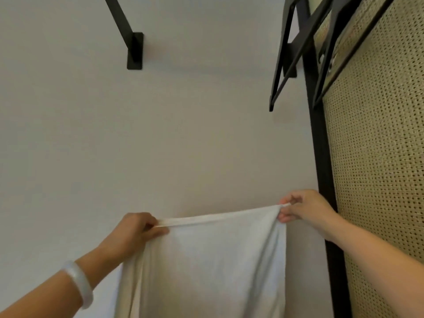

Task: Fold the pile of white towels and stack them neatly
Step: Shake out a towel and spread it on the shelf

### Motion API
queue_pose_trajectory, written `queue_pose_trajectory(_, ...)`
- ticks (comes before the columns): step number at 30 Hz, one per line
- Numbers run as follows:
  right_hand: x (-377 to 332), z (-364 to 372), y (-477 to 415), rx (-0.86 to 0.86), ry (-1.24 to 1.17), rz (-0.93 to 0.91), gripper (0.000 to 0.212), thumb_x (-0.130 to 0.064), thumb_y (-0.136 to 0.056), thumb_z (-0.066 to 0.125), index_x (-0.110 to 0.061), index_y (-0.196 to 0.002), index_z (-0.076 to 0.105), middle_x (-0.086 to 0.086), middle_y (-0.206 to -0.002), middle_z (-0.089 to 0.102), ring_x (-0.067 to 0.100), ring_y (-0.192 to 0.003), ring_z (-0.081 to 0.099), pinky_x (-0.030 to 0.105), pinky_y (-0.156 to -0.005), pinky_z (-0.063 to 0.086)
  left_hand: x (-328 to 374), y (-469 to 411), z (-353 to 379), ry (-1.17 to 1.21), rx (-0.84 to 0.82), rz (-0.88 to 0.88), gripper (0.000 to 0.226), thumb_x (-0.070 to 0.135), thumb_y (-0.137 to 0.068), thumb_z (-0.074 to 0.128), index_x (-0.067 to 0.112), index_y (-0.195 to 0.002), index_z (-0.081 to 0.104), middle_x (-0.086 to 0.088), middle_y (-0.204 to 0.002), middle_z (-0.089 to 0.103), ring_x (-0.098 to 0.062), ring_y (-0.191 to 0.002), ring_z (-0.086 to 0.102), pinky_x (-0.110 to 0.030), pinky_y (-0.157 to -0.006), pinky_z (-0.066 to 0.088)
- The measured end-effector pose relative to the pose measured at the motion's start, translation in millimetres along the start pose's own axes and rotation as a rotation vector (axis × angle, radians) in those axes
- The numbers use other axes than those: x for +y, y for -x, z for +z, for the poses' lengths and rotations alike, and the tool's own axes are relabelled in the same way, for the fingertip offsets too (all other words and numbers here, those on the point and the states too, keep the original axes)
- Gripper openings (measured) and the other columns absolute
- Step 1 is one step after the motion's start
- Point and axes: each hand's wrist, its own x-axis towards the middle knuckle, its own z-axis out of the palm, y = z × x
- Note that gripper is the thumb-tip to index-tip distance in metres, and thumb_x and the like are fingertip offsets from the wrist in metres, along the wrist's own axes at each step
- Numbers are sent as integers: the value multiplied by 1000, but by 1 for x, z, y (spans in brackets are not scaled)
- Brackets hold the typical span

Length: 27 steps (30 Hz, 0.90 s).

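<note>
Nearest the camera, the left forearm comes up from the lower left corner, with a pale, glassy white bangle (79,283) round the wrist. The right forearm reaches in from the lower right edge and sits a little higher. Both arms are raised and spread apart, and a white towel (206,260) hangs in the air between them.

The left hand (135,230) is curled round the towel's upper left corner, with the hem pinched between thumb and fingers. The right hand (302,207) pinches the upper right corner in its fingertips, with the knuckles bent. The top hem is stretched taut from one grip to the other and rises slightly toward the right. Below it the cloth drops in loose vertical folds. It runs off the bottom of the view, so its lower edge cannot be seen, and it may be doubled over.

Behind the towel is a plain pale wall (160,134) with a black bracket (135,51) fixed high up. To the right, close by the right hand, a black upright post (321,157) borders a woven cane panel (378,157). Black metal bars (289,53) angle out above.
</note>
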Motion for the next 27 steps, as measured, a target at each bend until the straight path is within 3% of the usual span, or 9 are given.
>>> queue_pose_trajectory(4, 3, 8, -10, 92, -120, 9, 15, 16, -86, 63, 2, -81, 63, 26, -79, 64, 22, -53, 69, 20, -53, 58, 8, 22, 17, 16, -65, -10, 66, 84, -70, 54, 20, -55, 47, 9, -54, 45, -1, -58, 48, -17, -60, 34)
queue_pose_trajectory(7, 4, 16, -13, 78, -113, -28, 17, 19, -86, 61, 4, -79, 62, 21, -74, 60, 18, -46, 67, 19, -51, 57, 16, 66, 44, 11, -342, 93, 60, 77, -76, 57, 17, -66, 53, 11, -71, 45, 0, -60, 44, -13, -61, 33)
queue_pose_trajectory(9, 7, 27, -8, 23, -38, -58, 18, 19, -85, 62, 2, -78, 62, 20, -74, 59, 25, -52, 66, 18, -51, 57, 19, 105, 74, 4, -489, 109, 46, 59, -84, 67, 16, -72, 56, 5, -81, 46, -9, -68, 48, -21, -65, 37)
queue_pose_trajectory(12, 17, 45, 3, -49, 82, -83, 24, 20, -84, 62, -2, -73, 63, 20, -74, 61, 17, -49, 66, 18, -53, 57, 31, 155, 116, -87, -589, 36, 36, 46, -93, 62, 11, -86, 61, 1, -93, 45, -24, -85, 56, -31, -74, 43)
queue_pose_trajectory(14, 28, 54, 10, -75, 137, -73, 25, 20, -83, 62, -2, -73, 64, 20, -75, 62, 16, -49, 66, 18, -54, 58, 40, 181, 137, -98, -594, -21, 36, 40, -97, 55, 5, -92, 62, 0, -95, 43, -27, -89, 56, -30, -76, 40)
queue_pose_trajectory(17, 46, 63, 14, -92, 163, -47, 25, 20, -83, 62, -3, -73, 65, 18, -73, 63, 22, -56, 67, 20, -57, 59, 50, 211, 160, 61, -590, -119, 35, 32, -99, 52, 3, -83, 62, 0, -93, 44, -26, -88, 56, -30, -80, 43)
queue_pose_trajectory(21, 64, 66, 16, -95, 173, -27, 26, 19, -83, 63, -5, -72, 66, 18, -73, 63, 25, -58, 67, 22, -58, 60, 63, 235, 187, 153, -565, -191, 41, 38, -102, 48, 2, -87, 63, 0, -92, 47, -25, -87, 56, -35, -82, 44)
queue_pose_trajectory(27, 74, 63, 15, -72, 176, -5, 28, 20, -83, 62, -5, -72, 66, 21, -83, 61, 33, -67, 67, 24, -60, 61, 71, 244, 201, 251, -430, -339, 39, 42, -101, 48, 17, -72, 52, 6, -73, 48, -9, -69, 49, -19, -65, 35)
